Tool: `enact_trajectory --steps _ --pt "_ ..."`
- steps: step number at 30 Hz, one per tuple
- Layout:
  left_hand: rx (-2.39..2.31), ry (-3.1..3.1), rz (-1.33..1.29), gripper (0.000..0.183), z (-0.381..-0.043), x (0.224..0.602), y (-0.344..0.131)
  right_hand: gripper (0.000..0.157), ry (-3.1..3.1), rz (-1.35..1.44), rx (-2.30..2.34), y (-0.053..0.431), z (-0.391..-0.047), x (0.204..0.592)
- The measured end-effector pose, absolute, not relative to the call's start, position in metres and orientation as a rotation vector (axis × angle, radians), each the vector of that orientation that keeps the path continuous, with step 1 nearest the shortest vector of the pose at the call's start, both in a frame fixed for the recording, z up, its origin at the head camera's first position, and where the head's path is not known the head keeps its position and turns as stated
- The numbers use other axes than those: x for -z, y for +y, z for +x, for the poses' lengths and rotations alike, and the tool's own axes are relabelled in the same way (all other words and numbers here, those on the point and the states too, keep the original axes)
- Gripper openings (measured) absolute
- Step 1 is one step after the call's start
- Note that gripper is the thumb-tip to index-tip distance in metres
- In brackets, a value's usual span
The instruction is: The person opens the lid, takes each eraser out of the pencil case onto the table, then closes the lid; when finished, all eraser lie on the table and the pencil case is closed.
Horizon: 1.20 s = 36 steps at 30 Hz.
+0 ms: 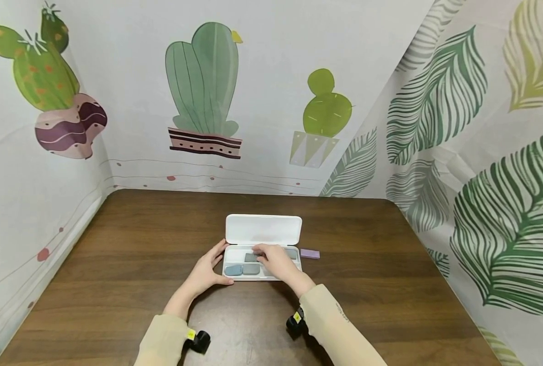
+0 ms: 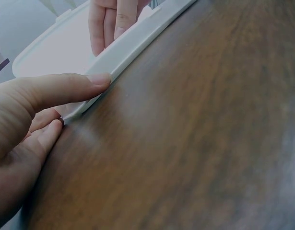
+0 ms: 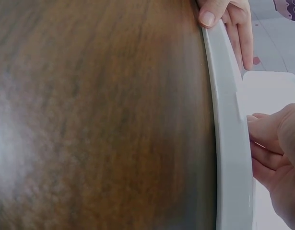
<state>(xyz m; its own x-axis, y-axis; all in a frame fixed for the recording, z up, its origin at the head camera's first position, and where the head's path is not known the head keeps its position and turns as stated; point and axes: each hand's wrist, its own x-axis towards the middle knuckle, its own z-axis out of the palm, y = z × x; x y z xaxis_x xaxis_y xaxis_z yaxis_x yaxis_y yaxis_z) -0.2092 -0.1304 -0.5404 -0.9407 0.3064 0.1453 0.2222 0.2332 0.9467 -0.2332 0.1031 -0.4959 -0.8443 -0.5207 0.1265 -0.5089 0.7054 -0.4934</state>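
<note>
Gripping the white case (image 1: 235,254) is the left hand (image 1: 205,268). By the right hand (image 1: 277,260) lies a grey block (image 1: 250,257); whether pinched, I cannot tell

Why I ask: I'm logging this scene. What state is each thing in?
White case: open
Lid: swung back
Front blocks: inside, side by side
Rear blocks: inside, partly hidden
Purple block: outside, right of the case
Left hand: gripping the case's left end
Right hand: inside the case, hold unclear
</note>
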Motion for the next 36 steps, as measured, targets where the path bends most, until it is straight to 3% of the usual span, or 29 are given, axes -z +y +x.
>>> enact_trajectory --steps 36 --pt "-1.841 2.407 0.524 0.112 -0.2089 0.5408 -0.13 0.021 2.849 -0.849 0.887 0.099 -0.2329 0.4922"
